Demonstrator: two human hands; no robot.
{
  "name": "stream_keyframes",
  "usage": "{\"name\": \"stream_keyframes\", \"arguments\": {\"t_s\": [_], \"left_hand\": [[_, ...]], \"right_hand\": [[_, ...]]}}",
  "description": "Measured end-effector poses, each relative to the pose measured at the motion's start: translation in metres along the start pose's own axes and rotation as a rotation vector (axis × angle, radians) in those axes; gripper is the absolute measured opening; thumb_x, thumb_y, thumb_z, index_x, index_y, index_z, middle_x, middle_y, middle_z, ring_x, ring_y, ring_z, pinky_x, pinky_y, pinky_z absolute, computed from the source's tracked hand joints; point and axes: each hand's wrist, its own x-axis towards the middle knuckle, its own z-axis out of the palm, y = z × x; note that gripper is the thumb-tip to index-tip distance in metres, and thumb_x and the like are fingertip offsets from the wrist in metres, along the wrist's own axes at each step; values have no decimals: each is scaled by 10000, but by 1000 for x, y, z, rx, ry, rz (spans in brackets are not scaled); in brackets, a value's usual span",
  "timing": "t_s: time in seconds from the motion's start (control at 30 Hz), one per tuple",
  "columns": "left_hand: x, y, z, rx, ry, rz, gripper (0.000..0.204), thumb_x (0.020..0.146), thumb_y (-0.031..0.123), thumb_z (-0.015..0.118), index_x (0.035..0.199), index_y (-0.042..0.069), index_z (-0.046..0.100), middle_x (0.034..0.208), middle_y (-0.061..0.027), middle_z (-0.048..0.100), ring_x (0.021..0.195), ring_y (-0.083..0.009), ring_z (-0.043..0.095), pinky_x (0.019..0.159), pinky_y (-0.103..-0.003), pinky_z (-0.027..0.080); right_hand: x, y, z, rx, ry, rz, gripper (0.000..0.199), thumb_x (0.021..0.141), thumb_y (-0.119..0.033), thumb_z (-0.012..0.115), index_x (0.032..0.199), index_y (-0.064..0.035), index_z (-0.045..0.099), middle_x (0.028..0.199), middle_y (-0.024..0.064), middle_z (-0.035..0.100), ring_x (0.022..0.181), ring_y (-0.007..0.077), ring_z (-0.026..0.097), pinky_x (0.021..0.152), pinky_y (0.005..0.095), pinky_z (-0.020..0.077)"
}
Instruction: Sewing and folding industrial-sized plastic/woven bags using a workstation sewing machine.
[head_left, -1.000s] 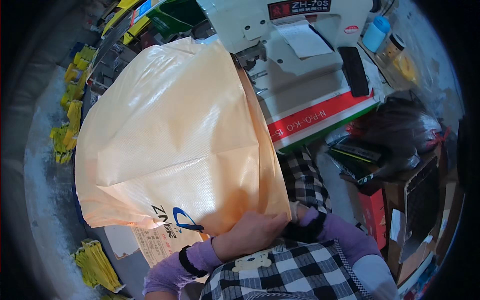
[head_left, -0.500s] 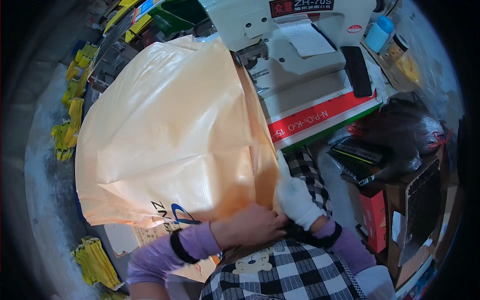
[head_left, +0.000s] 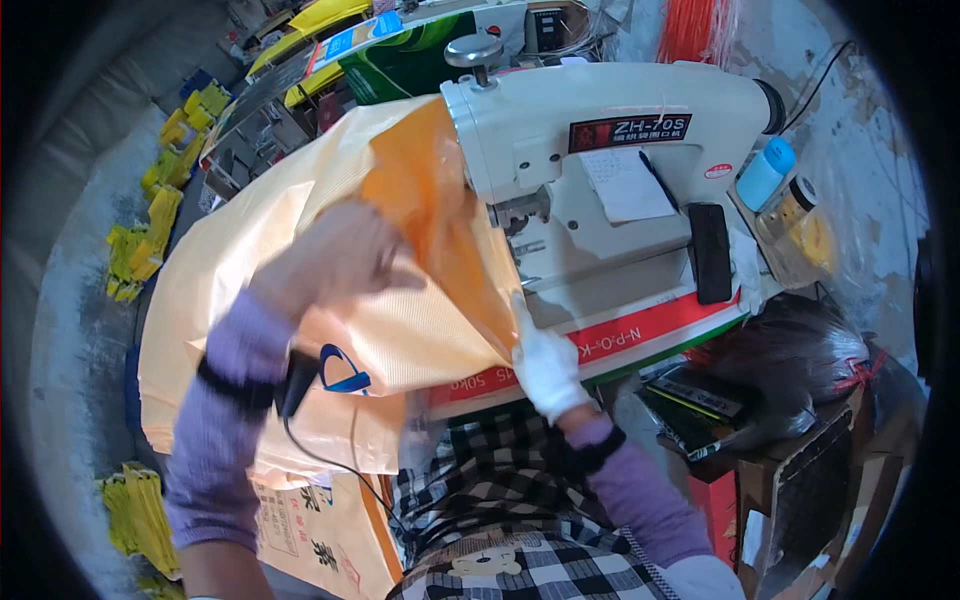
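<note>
A large cream-orange woven plastic sack [head_left: 400,345] lies under the head of a white sewing machine [head_left: 560,110]. Its mouth gapes, showing the deeper orange inside. Slightly blurred, my bare left hand [head_left: 335,255] is closed at the lifted edge of the sack's upper layer, left of the machine. My right hand [head_left: 545,365], in a white glove, grips the sack's edge at the right, just in front of the needle area. Its index finger or thumb points up along that edge.
A notepad with a pen [head_left: 625,185] and a black phone [head_left: 710,253] rest on the machine. Beyond them stand a blue bottle [head_left: 765,172] and a jar [head_left: 790,205]. Cardboard boxes [head_left: 800,490] and a dark plastic bag [head_left: 800,345] sit at right. Yellow bundles [head_left: 135,510] line the left floor.
My left hand has moved up and left from my lap, raising the sack's upper layer so the mouth opens. My right hand has shifted slightly left. The view has tilted up.
</note>
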Motion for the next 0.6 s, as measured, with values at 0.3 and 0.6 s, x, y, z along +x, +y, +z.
{"name": "stream_keyframes", "arguments": {"t_s": [0.3, 0.6], "left_hand": [[-22, 240, 104, -169, 112, 489, 53, 735, 162, 606, 688, 140, 618, 692, -35, 618, 639, -201, 627, 590, -349, 464], [-23, 80, 162, -222, -185, 105, 374, 808, 154, 592, 1150, 6, 555, 966, -204, 614, 755, -373, 632, 725, -441, 540]], "right_hand": [[67, -12, 22, 51, 42, -10, 202, 831, -202, 586, 787, -56, 718, 757, 157, 690, 741, 323, 691, 644, 416, 548], [-101, -27, -17, 692, 23, -1, 803, 742, -47, 553, 1486, -22, 253, 697, 256, 598, 629, 412, 609, 630, 506, 494]]}}
